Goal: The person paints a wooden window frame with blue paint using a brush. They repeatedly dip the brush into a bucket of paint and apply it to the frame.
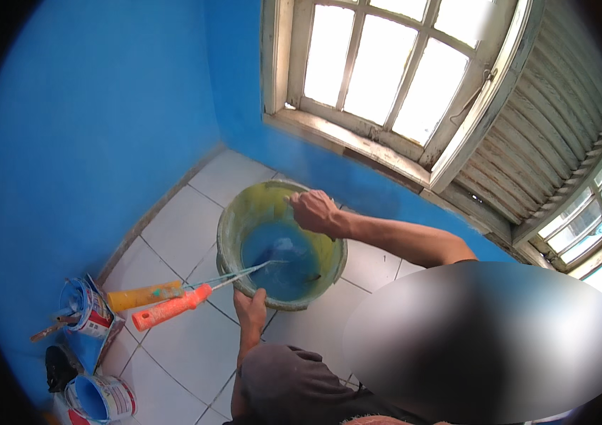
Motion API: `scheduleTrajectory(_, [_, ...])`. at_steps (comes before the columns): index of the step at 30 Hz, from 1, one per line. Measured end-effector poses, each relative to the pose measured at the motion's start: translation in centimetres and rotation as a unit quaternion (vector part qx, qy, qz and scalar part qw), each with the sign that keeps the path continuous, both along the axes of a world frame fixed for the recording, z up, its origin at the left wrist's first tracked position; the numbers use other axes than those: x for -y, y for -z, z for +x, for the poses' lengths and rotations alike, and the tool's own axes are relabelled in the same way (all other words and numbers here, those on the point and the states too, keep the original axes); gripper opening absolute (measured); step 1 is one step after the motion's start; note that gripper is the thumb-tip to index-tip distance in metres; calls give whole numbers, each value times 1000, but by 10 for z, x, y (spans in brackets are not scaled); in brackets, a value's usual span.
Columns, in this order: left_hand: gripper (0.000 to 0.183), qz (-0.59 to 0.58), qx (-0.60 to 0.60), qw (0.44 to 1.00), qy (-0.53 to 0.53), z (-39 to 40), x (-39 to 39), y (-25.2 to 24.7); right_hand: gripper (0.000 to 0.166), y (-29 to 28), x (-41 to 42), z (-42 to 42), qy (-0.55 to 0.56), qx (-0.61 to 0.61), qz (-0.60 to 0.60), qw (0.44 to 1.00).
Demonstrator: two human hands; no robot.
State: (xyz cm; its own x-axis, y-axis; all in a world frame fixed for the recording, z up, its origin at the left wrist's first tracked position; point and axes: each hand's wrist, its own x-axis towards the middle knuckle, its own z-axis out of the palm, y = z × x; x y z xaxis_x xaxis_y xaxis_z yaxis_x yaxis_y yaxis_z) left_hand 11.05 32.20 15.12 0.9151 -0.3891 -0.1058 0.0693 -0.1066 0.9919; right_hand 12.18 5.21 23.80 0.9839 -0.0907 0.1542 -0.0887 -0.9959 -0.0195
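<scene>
A round tub with a rough rim stands on the tiled floor, blue liquid in its bottom and yellow-green stains on its inner wall. My left hand grips the near rim, thumb on top. Over the far right side of the tub, my right hand has its fingers curled; whether something is inside them is hidden. A small brown thing shows at the liquid's surface. Two paint tools, one with an orange handle and one with a yellow handle, lean over the left rim, their metal rods reaching down into the tub.
Left on the floor are a paint can holding brushes, a blue-stained tray, a black object and another paint can. Blue walls and a wooden window frame border the corner. A blurred oval covers the lower right.
</scene>
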Motion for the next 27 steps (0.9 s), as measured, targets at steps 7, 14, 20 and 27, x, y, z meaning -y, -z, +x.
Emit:
scheduleTrajectory(7, [43, 28, -30, 999, 10, -4, 2, -6, 24, 4, 11, 0, -63, -96, -164, 980])
scheduleTrajectory(14, [48, 16, -39, 999, 3, -5, 6, -13, 17, -8, 0, 2, -147, -28, -66, 986])
scheduleTrajectory(20, [51, -15, -52, 999, -1, -6, 5, -10, 17, -49, -13, 9, -221, -137, 13, 966])
scheduleTrajectory(27, [50, 47, -50, 997, -23, -7, 10, -13, 13, -7, 3, -10, -322, -258, -6, 911])
